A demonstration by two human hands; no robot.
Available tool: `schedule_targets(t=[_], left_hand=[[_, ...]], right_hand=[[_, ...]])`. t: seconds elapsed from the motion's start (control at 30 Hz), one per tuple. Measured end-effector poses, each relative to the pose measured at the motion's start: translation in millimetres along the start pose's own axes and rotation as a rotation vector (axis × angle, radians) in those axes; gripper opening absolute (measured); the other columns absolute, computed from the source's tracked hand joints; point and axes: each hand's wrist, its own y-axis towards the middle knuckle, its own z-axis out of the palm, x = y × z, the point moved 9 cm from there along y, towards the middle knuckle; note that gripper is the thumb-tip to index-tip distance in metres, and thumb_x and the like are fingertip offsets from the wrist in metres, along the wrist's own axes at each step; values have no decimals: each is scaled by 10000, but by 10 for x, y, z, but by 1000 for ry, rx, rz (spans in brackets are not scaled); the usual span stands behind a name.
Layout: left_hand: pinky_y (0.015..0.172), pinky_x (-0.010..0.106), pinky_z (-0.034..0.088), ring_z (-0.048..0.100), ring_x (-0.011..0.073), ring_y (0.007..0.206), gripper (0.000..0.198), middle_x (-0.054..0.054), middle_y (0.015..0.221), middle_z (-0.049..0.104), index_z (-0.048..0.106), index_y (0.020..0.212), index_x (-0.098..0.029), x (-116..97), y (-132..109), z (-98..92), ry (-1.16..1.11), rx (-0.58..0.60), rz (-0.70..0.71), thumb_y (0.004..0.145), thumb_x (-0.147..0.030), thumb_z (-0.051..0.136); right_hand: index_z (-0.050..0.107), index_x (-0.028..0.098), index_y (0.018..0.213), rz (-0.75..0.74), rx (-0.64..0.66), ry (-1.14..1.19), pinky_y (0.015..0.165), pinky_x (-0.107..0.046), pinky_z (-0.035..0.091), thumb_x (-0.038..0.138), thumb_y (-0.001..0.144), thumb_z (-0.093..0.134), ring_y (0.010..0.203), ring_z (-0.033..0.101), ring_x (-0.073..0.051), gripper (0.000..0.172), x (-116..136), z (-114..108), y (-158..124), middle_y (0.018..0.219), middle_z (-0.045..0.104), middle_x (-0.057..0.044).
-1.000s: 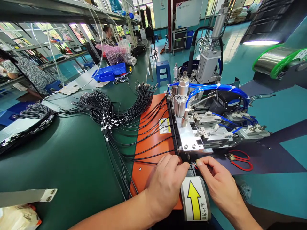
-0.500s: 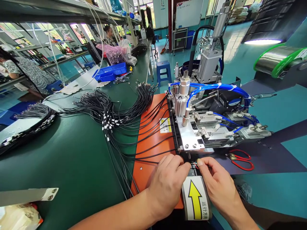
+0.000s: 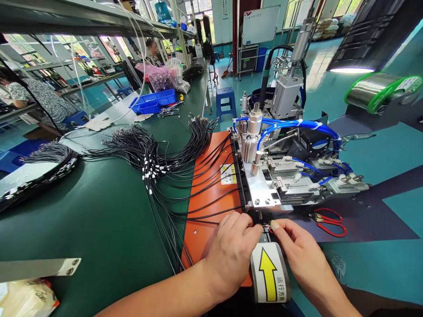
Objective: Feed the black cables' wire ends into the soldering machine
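Note:
My left hand (image 3: 231, 251) is closed at the near end of the machine, fingers curled over a black cable (image 3: 209, 221) that runs in from the left. Opposite it, my right hand (image 3: 299, 248) pinches thin coloured wires (image 3: 270, 228) at that cable's end between thumb and forefinger. Both hands are just above the machine's track, beside a white plate with a yellow arrow (image 3: 268, 273). Farther along the orange panel (image 3: 211, 198), several black cables lead into the pneumatic machine (image 3: 264, 180). Their bulk lies in a bundle (image 3: 152, 171) with white tags.
Red-handled cutters (image 3: 330, 222) lie right of the machine. A solder wire spool (image 3: 380, 92) stands at the far right. Blue trays (image 3: 153, 101) and another coiled cable bundle (image 3: 42, 176) rest on the green table (image 3: 109, 220). A metal bracket (image 3: 39, 268) juts in at lower left.
The view has shifted slightly, so the spool and cutters appear a little farther left. Both hands keep nearly the same place and grip; the wires at the right fingertips have moved slightly.

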Motion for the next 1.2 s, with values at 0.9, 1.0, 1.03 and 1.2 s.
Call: schedule_targets(t=[0.9,1.0,1.03,1.2], left_hand=[[665,362,380,477,215,738,246,37,804,576,666,1085,-149,-96,-8,-52,126,-24,84,1025,-169,428],[677,368,387,490,220,756,252,39,819,584,659,1119,-148,-95,-6,-49,132,-18,82,1024,-160,426],[679,368,389,494,220,760,254,41,824,587,657,1122,-148,-94,-7,-48,133,-17,82,1025,-161,423],[679,366,386,490,218,754,252,42,813,583,655,1110,-141,-90,-16,-36,126,-18,88,1026,-165,419]], right_hand=[[614,273,856,-230,2,-390,598,-268,442,522,979,473,618,545,-145,311,278,-76,-88,752,623,30],[608,265,842,-221,5,-382,662,-282,457,526,968,465,696,572,-163,323,191,-70,-38,789,620,16],[605,260,821,-205,12,-377,669,-287,461,534,960,466,704,574,-169,337,136,-65,-19,778,615,12],[637,255,841,-89,7,-363,616,-283,483,605,931,482,659,600,-175,394,-83,-117,18,747,658,7]])
